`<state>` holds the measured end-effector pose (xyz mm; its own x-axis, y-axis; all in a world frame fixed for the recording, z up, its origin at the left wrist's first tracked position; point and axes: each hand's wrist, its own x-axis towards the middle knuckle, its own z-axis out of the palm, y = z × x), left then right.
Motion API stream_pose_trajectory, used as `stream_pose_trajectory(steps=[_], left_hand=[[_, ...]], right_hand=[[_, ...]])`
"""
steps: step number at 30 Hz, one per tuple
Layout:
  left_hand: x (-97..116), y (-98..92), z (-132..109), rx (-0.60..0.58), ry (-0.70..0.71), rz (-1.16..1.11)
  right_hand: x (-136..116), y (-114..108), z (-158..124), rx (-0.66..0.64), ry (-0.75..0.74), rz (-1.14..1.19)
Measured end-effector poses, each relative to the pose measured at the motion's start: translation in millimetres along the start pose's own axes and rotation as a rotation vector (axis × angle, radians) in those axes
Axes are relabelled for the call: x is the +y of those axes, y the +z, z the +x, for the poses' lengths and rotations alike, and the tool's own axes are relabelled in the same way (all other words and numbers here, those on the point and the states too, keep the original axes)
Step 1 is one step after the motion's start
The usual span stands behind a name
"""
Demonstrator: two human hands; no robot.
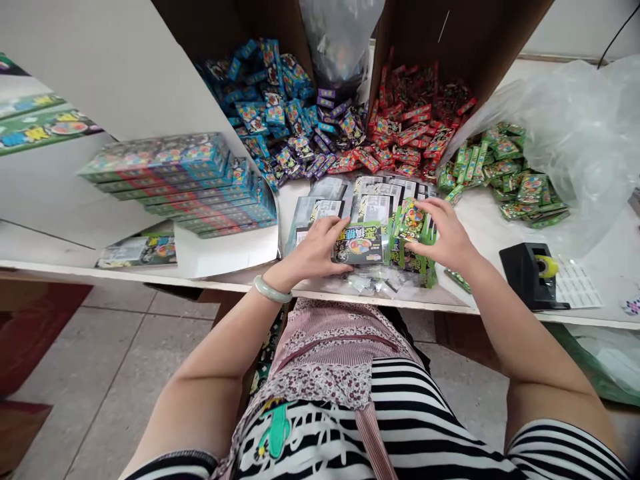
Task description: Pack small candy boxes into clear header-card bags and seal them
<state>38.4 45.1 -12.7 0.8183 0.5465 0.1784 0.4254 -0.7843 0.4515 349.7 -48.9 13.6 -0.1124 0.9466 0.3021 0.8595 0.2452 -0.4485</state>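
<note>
Both hands work at the front edge of the white tabletop (493, 233): left hand (315, 252) closed on a flat green printed packet (358, 244), right hand (446, 237) pinching a second green packet (412, 220) just beside it, over clear plastic sleeves (374, 205), apparently to keep the pair aligned.

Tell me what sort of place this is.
Likely a small packing workbench: loose heaps of small blue packets, red packets and green packets on the white table, a black tape dispenser, and the left hand and right hand each gripping a green printed packet.
</note>
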Motion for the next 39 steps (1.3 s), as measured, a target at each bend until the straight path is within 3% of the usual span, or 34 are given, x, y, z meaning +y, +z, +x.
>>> stream_pose_trajectory(steps=[3,8,12,20,28,34,39], left_hand=[[3.1,-4.9,-4.8,0.081,0.043,0.014],[5.0,-3.6,-13.9,0.106,0.067,0.036],[6.7,-0.7,-19.4,0.107,0.066,0.040],[6.3,-4.8,-23.3,0.176,0.065,0.069],[6.9,-4.2,-28.9,0.052,0.136,0.010],[5.7,-3.7,-30.5,0.056,0.119,-0.036],[10.4,-4.2,-30.3,0.017,0.162,-0.092]], right_hand=[[-30.4,-6.8,-3.3,0.100,-0.033,-0.087],[-51.9,-9.2,-8.4,0.020,-0.138,-0.189],[-56.8,-11.6,-11.8,0.011,-0.172,-0.225],[-55.8,-15.1,-16.8,-0.194,-0.241,-0.185],[-43.2,-22.8,-11.5,-0.441,-0.304,-0.154],[-51.5,-32.6,-5.7,-0.554,-0.352,-0.136],[-53.8,-31.7,0.8,-0.533,-0.354,-0.112]])
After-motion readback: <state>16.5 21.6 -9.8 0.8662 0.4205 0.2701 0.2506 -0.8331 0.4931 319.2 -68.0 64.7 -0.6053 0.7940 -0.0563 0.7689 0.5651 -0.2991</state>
